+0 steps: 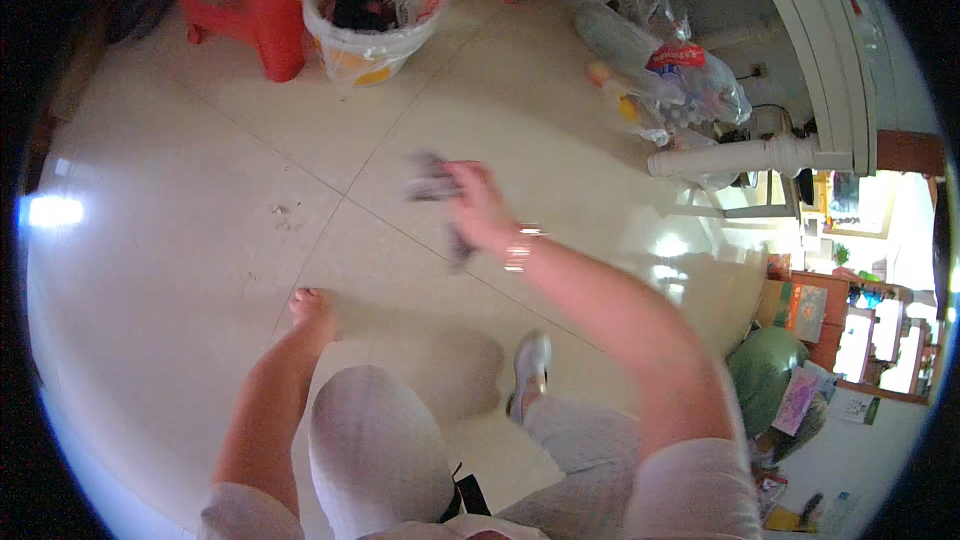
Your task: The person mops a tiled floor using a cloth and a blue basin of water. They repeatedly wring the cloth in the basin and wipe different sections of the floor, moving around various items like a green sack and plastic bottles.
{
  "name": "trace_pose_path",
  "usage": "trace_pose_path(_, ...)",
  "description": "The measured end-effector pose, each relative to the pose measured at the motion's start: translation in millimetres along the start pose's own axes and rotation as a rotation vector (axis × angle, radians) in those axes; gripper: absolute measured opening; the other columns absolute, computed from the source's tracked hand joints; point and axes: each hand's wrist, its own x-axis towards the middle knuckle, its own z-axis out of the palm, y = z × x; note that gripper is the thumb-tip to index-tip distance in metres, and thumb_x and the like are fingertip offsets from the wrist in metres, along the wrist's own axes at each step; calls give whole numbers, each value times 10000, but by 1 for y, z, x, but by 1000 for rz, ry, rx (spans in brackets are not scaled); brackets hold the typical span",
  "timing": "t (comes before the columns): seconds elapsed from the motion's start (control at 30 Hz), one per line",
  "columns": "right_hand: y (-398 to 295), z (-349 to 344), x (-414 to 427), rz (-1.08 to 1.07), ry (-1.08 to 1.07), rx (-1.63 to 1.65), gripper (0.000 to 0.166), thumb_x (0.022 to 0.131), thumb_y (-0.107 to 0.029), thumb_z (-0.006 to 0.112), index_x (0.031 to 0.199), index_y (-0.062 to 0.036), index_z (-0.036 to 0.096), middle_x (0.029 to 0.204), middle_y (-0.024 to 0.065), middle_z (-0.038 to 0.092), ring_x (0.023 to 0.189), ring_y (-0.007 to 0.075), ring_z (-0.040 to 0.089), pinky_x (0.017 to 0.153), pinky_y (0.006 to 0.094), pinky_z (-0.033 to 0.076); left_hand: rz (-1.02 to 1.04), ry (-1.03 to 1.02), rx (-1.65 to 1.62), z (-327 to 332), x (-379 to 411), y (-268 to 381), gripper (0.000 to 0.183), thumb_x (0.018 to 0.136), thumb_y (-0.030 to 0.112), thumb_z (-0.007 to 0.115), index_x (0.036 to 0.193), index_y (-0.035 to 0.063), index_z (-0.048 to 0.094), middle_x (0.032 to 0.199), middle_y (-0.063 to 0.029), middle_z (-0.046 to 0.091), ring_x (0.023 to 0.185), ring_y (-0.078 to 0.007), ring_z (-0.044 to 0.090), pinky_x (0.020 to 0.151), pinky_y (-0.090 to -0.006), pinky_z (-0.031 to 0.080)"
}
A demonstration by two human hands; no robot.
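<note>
Before me is a pale tiled floor [405, 112]. My right hand [480, 202], with a shiny bracelet [521, 246] at the wrist, is closed on a dark grey cloth-like item [431, 178] that hangs out on both sides of the fist; motion blurs it, so its exact kind cannot be told. My left hand [311, 311] is low over the floor at the left, its fingers curled and partly hidden; whether it holds anything cannot be told. Beyond it lie small pale crumbs of debris [280, 211] on the tiles.
A white plastic bucket [360, 60] with a clear liner and dark contents stands at the top, beside a red plastic stool [274, 15]. Filled plastic bags [675, 82] lie at the upper right, near a white turned furniture leg [735, 159]. My shoe [531, 371] is below my right hand.
</note>
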Motion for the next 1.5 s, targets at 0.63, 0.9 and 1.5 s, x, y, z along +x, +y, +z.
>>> trace_pose_path(0.63,189,134,14,-108,142,-233,528,717,-35,559,1232,-155,569,1288,79,528,1222,319,438,1005,473,362,-13,-16,-316,21,23,13,939,692,657,667,1328,0,457,1346,-189,478,1290,-341,374,1056,-446,285)
trace_pose_path(0.9,231,28,77,64,371,874,413,860,14,561,1260,-86,538,1127,-25,571,884,99,504,753,254,452,-151,512,-719,-117,95,14,962,603,439,845,1230,-111,365,1154,-229,441,1067,-360,445,952,-411,405)
trace_pose_path(1.5,238,60,248,162,149,8,312,818,-182,556,1110,-99,628,1178,140,560,1123,331,501,999,467,353,95,224,-292,-220,157,39,1033,346,484,919,1229,86,559,1219,-127,576,1178,-306,487,945,-409,414)
